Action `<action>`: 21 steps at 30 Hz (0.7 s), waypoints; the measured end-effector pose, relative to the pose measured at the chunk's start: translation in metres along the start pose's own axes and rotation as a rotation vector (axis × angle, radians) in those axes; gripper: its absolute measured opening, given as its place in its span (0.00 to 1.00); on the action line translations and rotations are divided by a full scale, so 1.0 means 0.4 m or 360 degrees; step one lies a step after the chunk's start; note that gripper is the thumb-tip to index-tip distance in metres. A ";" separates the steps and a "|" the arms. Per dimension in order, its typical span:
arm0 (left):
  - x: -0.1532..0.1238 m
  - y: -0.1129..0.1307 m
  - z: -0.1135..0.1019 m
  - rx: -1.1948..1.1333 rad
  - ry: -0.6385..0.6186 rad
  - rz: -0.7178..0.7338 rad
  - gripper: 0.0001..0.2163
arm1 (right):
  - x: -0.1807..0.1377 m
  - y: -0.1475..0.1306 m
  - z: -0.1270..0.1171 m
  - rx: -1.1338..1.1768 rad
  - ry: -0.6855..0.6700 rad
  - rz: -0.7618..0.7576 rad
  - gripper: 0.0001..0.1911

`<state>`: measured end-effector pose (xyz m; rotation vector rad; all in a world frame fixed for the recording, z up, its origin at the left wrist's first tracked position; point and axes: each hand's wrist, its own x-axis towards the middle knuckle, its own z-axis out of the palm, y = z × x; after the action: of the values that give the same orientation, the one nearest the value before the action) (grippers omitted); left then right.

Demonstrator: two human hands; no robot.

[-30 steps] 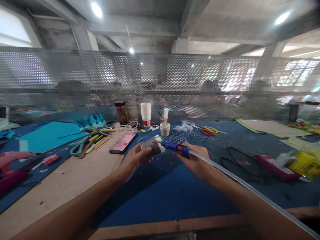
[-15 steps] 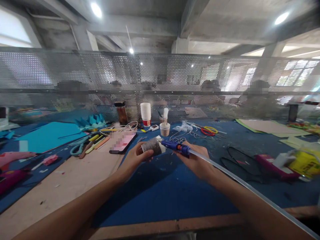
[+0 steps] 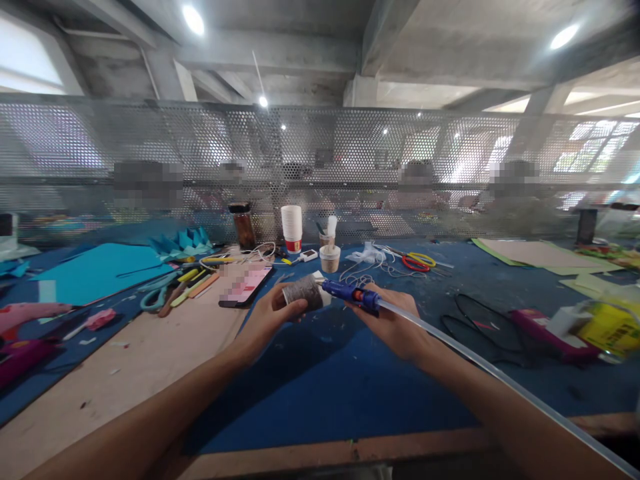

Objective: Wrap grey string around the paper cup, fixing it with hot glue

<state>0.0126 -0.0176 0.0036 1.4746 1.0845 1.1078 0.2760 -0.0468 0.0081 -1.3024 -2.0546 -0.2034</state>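
Note:
My left hand (image 3: pixel 274 312) is closed around a small paper cup (image 3: pixel 303 292) wrapped in grey cord, tipped on its side with its white end to the right. A blue glue gun (image 3: pixel 353 293) is gripped in my right hand (image 3: pixel 393 323), its nozzle at the white part of the cup; whether it touches I cannot tell. From the back of the gun a long clear glue stick (image 3: pixel 465 353) runs over my right forearm. Beyond the cup stands another small cup (image 3: pixel 330 259), and grey cord (image 3: pixel 356 272) lies loosely beside it.
A phone (image 3: pixel 246 285), scissors (image 3: pixel 419 262) and several knives (image 3: pixel 193 287) lie on the blue tabletop (image 3: pixel 320 400). Stacked paper cups (image 3: pixel 291 230) and a dark bottle (image 3: pixel 242 227) stand behind. Blue paper (image 3: pixel 107 270) is at left, a yellow package (image 3: pixel 613 323) at right. A perforated screen (image 3: pixel 330 147) closes the back.
Both hands, the cup and the glue gun stay almost in place. The nozzle sits very slightly differently against the cup's white end.

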 end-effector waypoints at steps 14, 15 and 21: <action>0.002 -0.015 -0.008 -0.0142 -0.0042 -0.0023 0.25 | 0.001 0.000 -0.001 0.0048 -0.0014 0.0004 0.15; 0.002 -0.014 -0.008 -0.0146 -0.0039 -0.0026 0.25 | 0.001 0.001 -0.001 0.0041 -0.0017 0.0003 0.15; 0.003 -0.018 -0.011 -0.0158 -0.0072 -0.0011 0.23 | 0.000 0.004 0.002 0.0012 -0.0017 0.0001 0.15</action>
<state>0.0079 -0.0147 -0.0027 1.4102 0.9889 1.1027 0.2770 -0.0454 0.0072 -1.3022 -2.0623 -0.1883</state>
